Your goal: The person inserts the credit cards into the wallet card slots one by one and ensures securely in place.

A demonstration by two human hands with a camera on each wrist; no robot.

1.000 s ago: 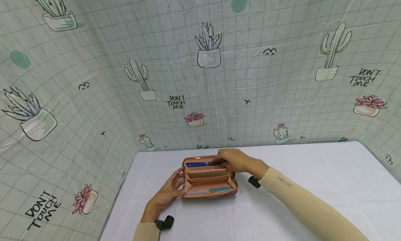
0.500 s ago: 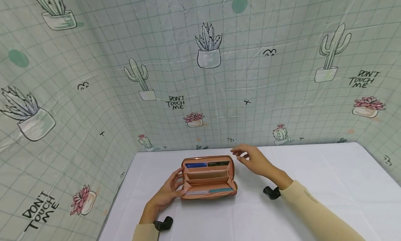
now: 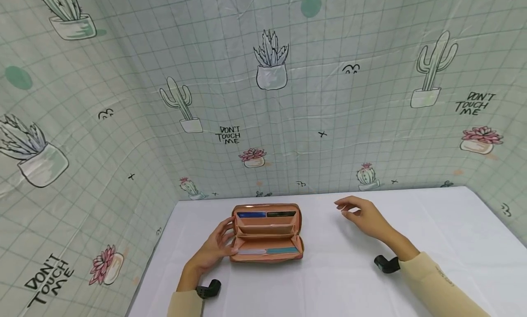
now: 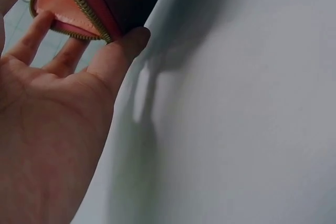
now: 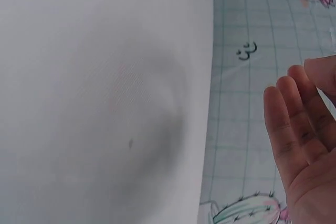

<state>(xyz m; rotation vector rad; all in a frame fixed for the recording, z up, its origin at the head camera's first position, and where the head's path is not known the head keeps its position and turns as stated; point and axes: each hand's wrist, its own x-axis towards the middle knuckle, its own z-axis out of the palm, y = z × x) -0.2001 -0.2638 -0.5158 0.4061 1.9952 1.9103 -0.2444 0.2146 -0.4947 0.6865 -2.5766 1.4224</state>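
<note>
An orange-brown zip-around wallet (image 3: 267, 230) stands unfolded on the table, its compartments facing me. In its upper part sit a blue card (image 3: 251, 214) and a dark card (image 3: 281, 213). A whitish card (image 3: 252, 251) and a light blue card (image 3: 282, 250) show in the lower part. My left hand (image 3: 214, 247) holds the wallet's left side. In the left wrist view, its thumb lies against the zipper edge (image 4: 86, 9) and other fingers touch the far part. Right of the wallet, my right hand (image 3: 364, 216) hovers with loosely bent fingers, holding nothing.
A white cloth covers the table (image 3: 329, 280). Behind and to the left hangs a grid-patterned curtain (image 3: 304, 161) printed with cacti. Each wrist wears a black camera; one is the right wrist camera (image 3: 387, 264).
My right hand has let go of the dark card in the wallet's upper part and moved away to the right. My left hand keeps its place on the wallet.
</note>
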